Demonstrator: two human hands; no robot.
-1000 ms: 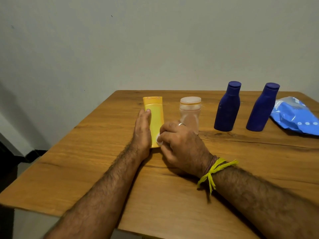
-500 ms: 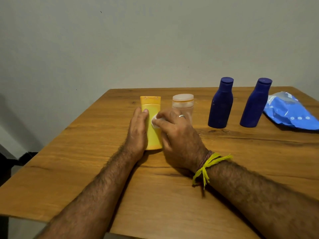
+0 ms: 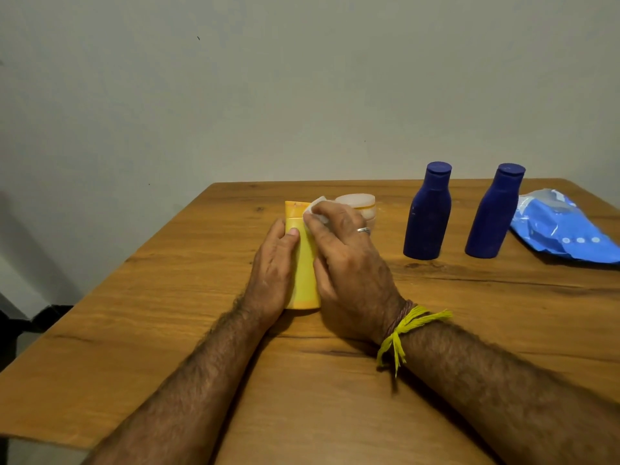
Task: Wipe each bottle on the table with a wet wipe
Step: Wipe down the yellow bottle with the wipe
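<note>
No readable text anywhere. The yellow plastic bottle (image 3: pixel 303 263) shows a blank face, the two dark blue plastic bottles (image 3: pixel 426 213) (image 3: pixel 493 214) near the table's far edge carry no legible label, and the crumpled blue wipes packet (image 3: pixel 567 229) at the far right corner shows only white dots.

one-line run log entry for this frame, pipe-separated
step: wiping yellow bottle | left hand: steadying bottle | right hand: wet wipe near cap | waiting: clear bottle, two blue bottles | wipe pack: table right
</note>
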